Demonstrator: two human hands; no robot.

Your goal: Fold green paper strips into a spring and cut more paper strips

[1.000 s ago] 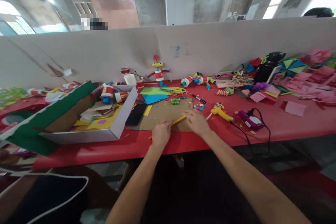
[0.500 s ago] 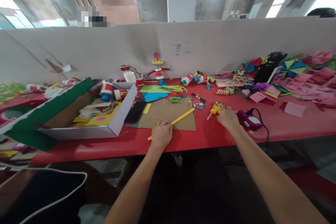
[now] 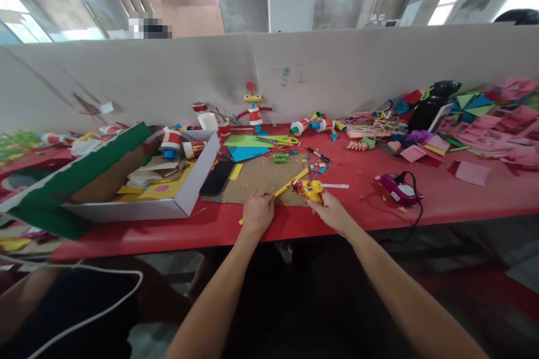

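My left hand [image 3: 258, 214] is closed on a narrow yellow paper strip [image 3: 281, 189], near the front edge of a cardboard sheet [image 3: 256, 182]. My right hand [image 3: 330, 210] grips a small yellow hot glue gun [image 3: 312, 189]. A clear glue stick [image 3: 336, 185] sticks out of the gun's back, to the right. Its front end, with bits of coloured scrap around it, is over the strip's upper part; whether it touches the paper I cannot tell. Behind my hands, a green coiled paper spring [image 3: 279, 158] lies on the cardboard.
An open box [image 3: 126, 213] stands at left beside a black phone [image 3: 217, 178]. Scissors [image 3: 278, 140] rest on green and blue paper. A paper-cup robot figure [image 3: 255, 115] stands at the back. On the right are a purple power socket [image 3: 398, 189] with a cord and pink paper pieces [image 3: 471, 173].
My right hand has picked up the glue gun from the table at right and brought it left, over the yellow strip. My left hand has stayed nearly in place on the strip.
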